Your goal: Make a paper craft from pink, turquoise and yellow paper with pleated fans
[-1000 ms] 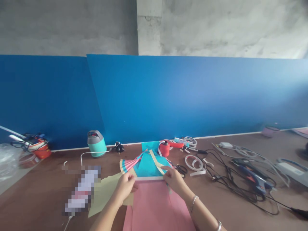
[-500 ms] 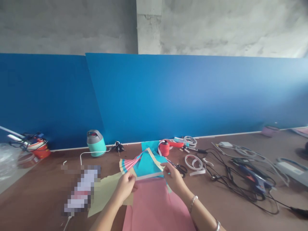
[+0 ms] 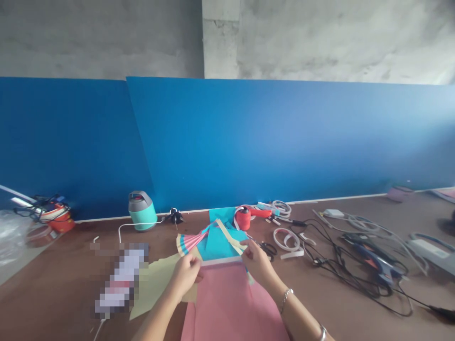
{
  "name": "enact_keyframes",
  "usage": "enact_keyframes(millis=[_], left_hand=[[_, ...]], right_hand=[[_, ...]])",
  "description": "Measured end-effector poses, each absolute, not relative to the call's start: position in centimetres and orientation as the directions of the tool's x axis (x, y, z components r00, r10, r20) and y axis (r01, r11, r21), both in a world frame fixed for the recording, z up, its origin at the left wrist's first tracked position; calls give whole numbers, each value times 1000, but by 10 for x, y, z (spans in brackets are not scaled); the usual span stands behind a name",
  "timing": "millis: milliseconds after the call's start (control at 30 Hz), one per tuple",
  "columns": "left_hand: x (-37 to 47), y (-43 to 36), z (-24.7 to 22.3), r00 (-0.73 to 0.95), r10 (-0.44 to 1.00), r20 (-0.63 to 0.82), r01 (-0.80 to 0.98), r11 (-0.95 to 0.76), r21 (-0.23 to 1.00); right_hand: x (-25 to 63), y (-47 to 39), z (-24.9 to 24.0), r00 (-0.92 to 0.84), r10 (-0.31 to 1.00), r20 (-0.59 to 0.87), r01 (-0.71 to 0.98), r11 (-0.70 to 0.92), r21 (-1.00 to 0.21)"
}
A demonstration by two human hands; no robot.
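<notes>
A white strip, apparently tape [image 3: 222, 261], runs level along the far edge of a pink paper sheet [image 3: 234, 298]. My left hand [image 3: 186, 273] pinches its left end, thumb and fingers closed. At the right end my right hand [image 3: 256, 261] is closed in a pinch too, its index finger by a cream paper strip [image 3: 227, 233]. Blue paper [image 3: 222, 244] lies just beyond the white strip. Left of it spreads a pleated paper fan [image 3: 189, 242] in pink, blue and cream. Pale yellow paper [image 3: 156, 282] lies under and beside my left hand.
Behind the papers sits a red tool [image 3: 243, 220] with white tape on it. Scissors [image 3: 268, 250], a white tape roll [image 3: 286, 240] and black cables [image 3: 337, 258] lie to the right. A turquoise container [image 3: 142, 215] and keys [image 3: 175, 216] stand back left, before a blue partition [image 3: 249, 142].
Both hands stay almost in place. The white strip's right end has dipped slightly, so it now lies flatter along the pink sheet's far edge.
</notes>
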State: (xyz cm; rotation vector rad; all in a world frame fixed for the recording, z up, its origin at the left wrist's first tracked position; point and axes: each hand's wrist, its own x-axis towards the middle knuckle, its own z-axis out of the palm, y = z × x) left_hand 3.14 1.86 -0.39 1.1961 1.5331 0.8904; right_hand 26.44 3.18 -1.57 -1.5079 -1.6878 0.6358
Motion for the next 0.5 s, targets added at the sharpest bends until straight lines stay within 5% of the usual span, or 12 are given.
enact_keyframes(millis=[500], left_hand=[[26,27,-18,-116,964,-238,386,265,884]], right_hand=[[260,34,-18,-36,989,146,718,127,-684]])
